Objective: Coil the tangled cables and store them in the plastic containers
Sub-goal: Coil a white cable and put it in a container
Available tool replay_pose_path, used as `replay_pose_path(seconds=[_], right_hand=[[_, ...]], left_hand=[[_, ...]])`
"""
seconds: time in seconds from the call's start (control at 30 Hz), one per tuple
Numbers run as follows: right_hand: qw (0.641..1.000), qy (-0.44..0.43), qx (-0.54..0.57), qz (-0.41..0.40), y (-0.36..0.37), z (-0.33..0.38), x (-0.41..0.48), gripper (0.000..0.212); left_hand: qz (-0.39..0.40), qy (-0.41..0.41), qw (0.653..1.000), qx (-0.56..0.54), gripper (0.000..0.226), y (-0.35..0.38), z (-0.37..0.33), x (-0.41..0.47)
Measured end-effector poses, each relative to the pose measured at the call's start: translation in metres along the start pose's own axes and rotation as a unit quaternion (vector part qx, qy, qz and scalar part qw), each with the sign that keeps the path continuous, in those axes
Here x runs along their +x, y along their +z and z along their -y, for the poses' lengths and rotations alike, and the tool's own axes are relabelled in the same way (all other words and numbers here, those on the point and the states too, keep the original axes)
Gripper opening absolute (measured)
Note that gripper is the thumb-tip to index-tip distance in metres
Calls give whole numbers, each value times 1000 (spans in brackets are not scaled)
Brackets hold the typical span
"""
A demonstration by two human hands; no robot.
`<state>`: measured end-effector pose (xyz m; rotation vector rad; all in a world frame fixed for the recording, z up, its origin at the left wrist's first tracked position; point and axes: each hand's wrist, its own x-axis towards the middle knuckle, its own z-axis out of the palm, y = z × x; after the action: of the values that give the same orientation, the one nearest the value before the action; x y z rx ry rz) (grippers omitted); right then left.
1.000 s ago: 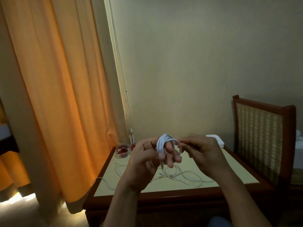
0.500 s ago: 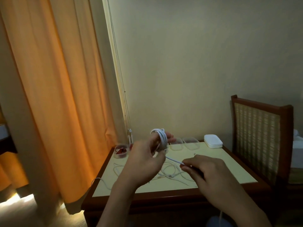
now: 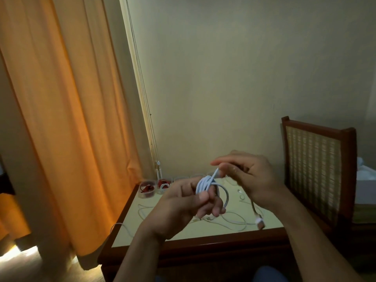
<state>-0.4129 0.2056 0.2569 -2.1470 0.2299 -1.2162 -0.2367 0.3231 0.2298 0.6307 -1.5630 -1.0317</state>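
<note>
In left hand [image 3: 183, 204]: white cable coil [image 3: 203, 185], thumb clamping it.
Just above-right of coil: right hand [image 3: 250, 178] pinching free strand [image 3: 215, 173].

An orange curtain [image 3: 61, 119] hangs in long folds down the left side and reaches the floor [image 3: 30, 267], where a patch of light falls under its hem. Thin blind cords [image 3: 142, 98] run down beside it along the edge of a plain pale wall [image 3: 244, 78], ending near the worktop's far left corner. The worktop [image 3: 223, 242] has a cream surface in a dark red-brown wooden rim. A chair [image 3: 313, 169] with a woven cane back in a matching wooden frame stands just beside its right edge. Something white [image 3: 366, 180] shows behind the chair, cut off by the picture edge.
</note>
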Motion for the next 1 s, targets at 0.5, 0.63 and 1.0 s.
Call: replay_pose_path(seconds=[0.5,0.63,1.0], right_hand=[[973,103,193,80,17,1,-25,17],[985,103,135,29,23,3,-32,19],[990,123,73,-7,18,-4,-38,16]], left_hand=[[-27,-55,996,-66,8,-6,-9,7],[-163,-89,982,36,17,3,-5,10],[-223,-77,917,323,20,14,-6,-6]])
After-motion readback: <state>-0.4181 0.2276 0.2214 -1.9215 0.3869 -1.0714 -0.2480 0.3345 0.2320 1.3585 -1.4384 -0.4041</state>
